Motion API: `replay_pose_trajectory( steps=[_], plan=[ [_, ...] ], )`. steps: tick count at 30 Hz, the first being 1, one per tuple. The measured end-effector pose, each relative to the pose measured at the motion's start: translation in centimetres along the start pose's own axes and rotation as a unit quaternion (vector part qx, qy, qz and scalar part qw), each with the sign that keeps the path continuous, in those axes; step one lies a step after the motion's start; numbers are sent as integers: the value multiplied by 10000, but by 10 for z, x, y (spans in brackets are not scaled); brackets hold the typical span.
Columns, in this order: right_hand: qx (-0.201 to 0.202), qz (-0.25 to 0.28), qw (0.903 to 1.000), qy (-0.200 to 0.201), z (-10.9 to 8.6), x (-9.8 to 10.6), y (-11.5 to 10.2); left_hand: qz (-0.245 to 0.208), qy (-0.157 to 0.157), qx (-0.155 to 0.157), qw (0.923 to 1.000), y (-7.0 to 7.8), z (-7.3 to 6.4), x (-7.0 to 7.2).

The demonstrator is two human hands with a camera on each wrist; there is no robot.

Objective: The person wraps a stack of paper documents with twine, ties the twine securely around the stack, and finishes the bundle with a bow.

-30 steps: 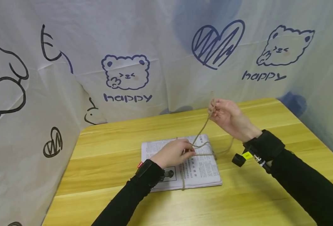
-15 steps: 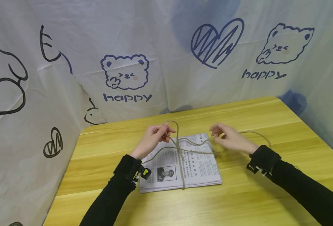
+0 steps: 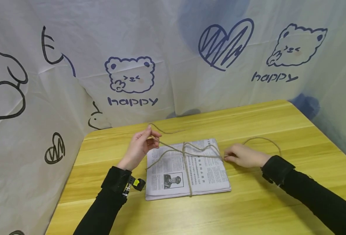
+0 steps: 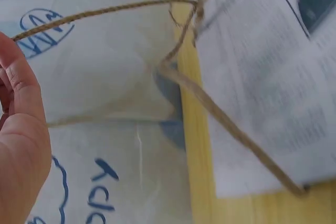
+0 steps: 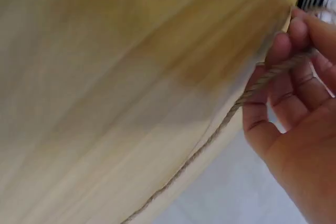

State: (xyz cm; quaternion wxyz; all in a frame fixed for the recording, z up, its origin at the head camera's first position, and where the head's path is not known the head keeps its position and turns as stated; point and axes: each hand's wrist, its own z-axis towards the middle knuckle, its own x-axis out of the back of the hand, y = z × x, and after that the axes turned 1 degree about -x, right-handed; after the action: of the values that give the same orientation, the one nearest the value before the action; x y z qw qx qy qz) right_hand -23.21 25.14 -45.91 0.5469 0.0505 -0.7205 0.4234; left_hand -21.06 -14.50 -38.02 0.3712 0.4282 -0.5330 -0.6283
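Observation:
A folded stack of newspapers (image 3: 209,178) lies on the table, with brown twine (image 3: 188,173) passing over it both ways and crossing near its far middle. My left hand (image 3: 137,147) pinches a strand of the twine above the stack's far left corner; the free tail trails behind the fingers. In the left wrist view that strand of twine (image 4: 115,10) runs taut from the fingertips to the crossing. Beside the stack's right edge, my right hand (image 3: 244,156) holds the twine low over the table. The right wrist view shows the twine (image 5: 191,158) running across the curled fingers.
The wood-grain table (image 3: 108,209) ends at the back against a pale curtain (image 3: 178,71) with bear and heart drawings. A loose arc of twine (image 3: 262,138) lies right of the stack. Both wrists wear black bands with small devices.
My left hand went from the crossing to the far left, drawing a strand of twine. My right hand came down from its raised place, let go that strand, and took the twine by the right edge.

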Motion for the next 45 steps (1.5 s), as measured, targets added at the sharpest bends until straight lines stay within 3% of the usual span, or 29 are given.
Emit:
replay_pose_trajectory(
  steps=[5,8,12,16,21,26,32,35,37,39,41,45],
  plan=[
    [-166,225,9975,648,-5,18,7,-12,-24,-43,10000,-6,-18,25],
    [-385,337,9906,1266,-9,29,8,-54,-80,-84,9999,-10,-32,42],
    [-754,619,9802,1725,-12,37,9,6,-226,-98,9997,-15,-50,59],
    [-785,1033,9726,1930,-7,38,6,168,-550,88,9983,-22,-63,64],
    [-553,1399,9609,2324,10,42,-6,692,-970,674,9906,-33,-74,57],
    [-633,1560,9509,2598,31,48,-14,1212,-1650,1123,9724,-45,-85,45],
    [-1104,1456,9426,2795,50,51,-10,1801,-2620,1405,9376,-54,-95,38],
    [-1349,1447,9361,2907,58,51,-6,1843,-2984,1587,9229,-58,-99,36],
    [-1479,1523,9300,3000,62,51,-2,1768,-3130,1714,9173,-60,-100,36],
    [-1628,1588,9243,3066,66,49,1,1704,-3111,1810,9173,-61,-101,36],
    [-1724,1556,9253,2998,69,46,4,1765,-2944,1860,9206,-61,-102,38],
    [-1765,1105,9496,2342,68,39,5,2115,-2287,1966,9297,-58,-103,44]
  ],
)
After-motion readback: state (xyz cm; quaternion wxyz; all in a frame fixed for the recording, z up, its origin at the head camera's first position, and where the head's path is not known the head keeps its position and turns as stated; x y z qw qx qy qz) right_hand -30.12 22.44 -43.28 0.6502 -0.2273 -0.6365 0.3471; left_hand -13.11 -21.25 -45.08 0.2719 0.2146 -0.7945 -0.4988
